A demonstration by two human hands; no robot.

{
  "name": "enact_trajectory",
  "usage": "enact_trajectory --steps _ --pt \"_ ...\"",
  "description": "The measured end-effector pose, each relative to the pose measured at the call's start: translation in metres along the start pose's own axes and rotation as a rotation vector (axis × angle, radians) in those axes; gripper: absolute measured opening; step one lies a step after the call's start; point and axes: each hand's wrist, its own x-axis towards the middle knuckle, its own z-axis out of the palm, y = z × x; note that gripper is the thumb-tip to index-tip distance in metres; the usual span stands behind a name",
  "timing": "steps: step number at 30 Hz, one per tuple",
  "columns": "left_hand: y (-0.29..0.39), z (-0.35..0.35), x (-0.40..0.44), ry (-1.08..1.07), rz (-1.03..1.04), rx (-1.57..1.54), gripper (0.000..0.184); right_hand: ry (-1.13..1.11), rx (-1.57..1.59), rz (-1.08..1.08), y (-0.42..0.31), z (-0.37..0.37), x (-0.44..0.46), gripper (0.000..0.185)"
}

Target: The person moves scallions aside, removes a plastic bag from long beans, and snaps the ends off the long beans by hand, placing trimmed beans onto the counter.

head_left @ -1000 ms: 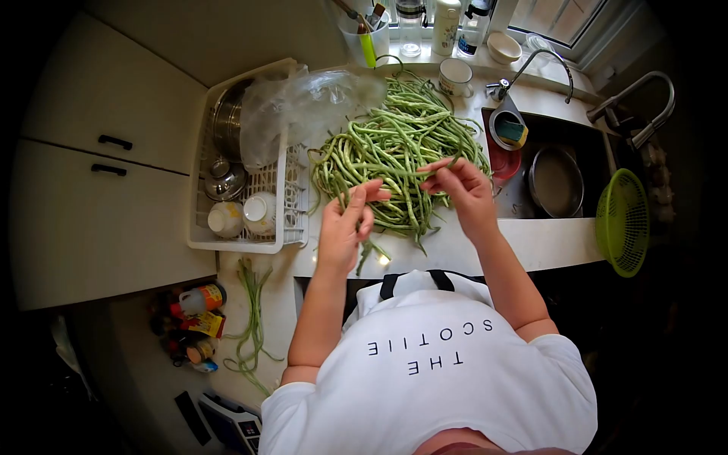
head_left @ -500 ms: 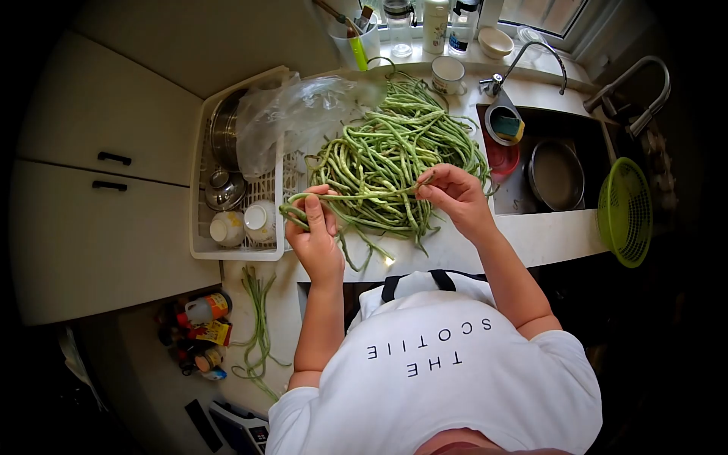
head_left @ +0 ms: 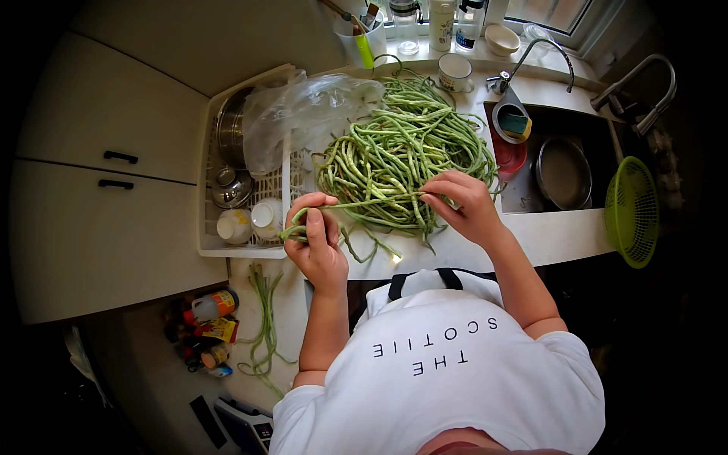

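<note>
A green long bean (head_left: 371, 203) is stretched between my two hands, in front of a large heap of long beans (head_left: 406, 144) on the counter. My left hand (head_left: 318, 246) is closed around one end of it, with looped bean lengths showing between the fingers. With thumb and fingertips, my right hand (head_left: 469, 211) pinches the other end at the heap's front edge. A few bean ends hang down near my left hand. A smaller bunch of long beans (head_left: 263, 326) lies on the counter to the left of my left forearm.
Left of the heap stands a white dish rack (head_left: 205, 205) with bowls, pot lids and a plastic bag (head_left: 311, 102). A sink (head_left: 523, 201) holding a metal basin (head_left: 563, 174) is on the right, beside a green colander (head_left: 633, 212). Behind the heap is a mug (head_left: 455, 73).
The fingers of my left hand have curled more tightly around the bean. My right hand's pinch has come slightly lower. The whole view has shifted a little.
</note>
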Motion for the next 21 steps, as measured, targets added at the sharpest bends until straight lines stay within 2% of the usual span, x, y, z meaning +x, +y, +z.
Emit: enact_trajectory --steps 9,15,17,21 --pt "-0.0007 -0.0033 0.002 0.038 -0.029 -0.047 0.02 0.023 0.0 -0.046 -0.0035 -0.0008 0.0003 0.017" --pt "-0.001 -0.0029 0.0024 0.063 -0.021 -0.083 0.02 0.047 -0.126 -0.119 -0.0026 0.0004 0.0011 0.017" --pt "-0.0006 0.0007 0.003 0.107 -0.064 -0.111 0.02 0.118 -0.158 -0.066 -0.0022 0.0028 0.0001 0.017" --pt "-0.0068 0.003 -0.0048 0.009 -0.094 -0.064 0.02 0.22 -0.144 0.01 0.0051 0.0066 -0.0014 0.015"
